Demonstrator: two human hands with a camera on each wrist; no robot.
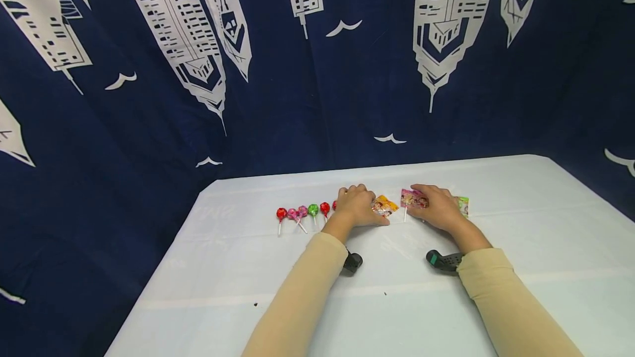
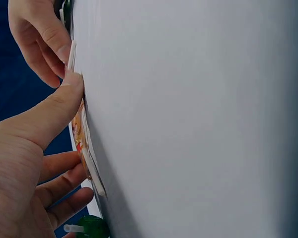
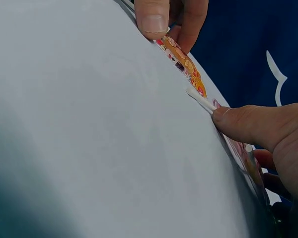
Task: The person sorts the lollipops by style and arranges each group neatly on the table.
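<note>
My left hand (image 1: 354,206) curves round the left end of an orange candy packet (image 1: 385,206), thumb at the near side and fingers behind. In the left wrist view a white stick (image 2: 93,171) lies along that orange packet. My right hand (image 1: 437,208) holds a pink candy packet (image 1: 413,198). The right thumb (image 3: 233,121) presses by a white lollipop stick (image 3: 201,100) in the right wrist view. Beyond the right hand a green candy packet (image 1: 463,205) shows partly. The hands hide parts of the packets.
Left of my left hand runs a row of lollipops, among them a red one (image 1: 281,214), a pink one (image 1: 292,214) and a green one (image 1: 313,210). All lie on the white table (image 1: 223,280). A dark blue patterned curtain (image 1: 322,92) hangs behind the table's far edge.
</note>
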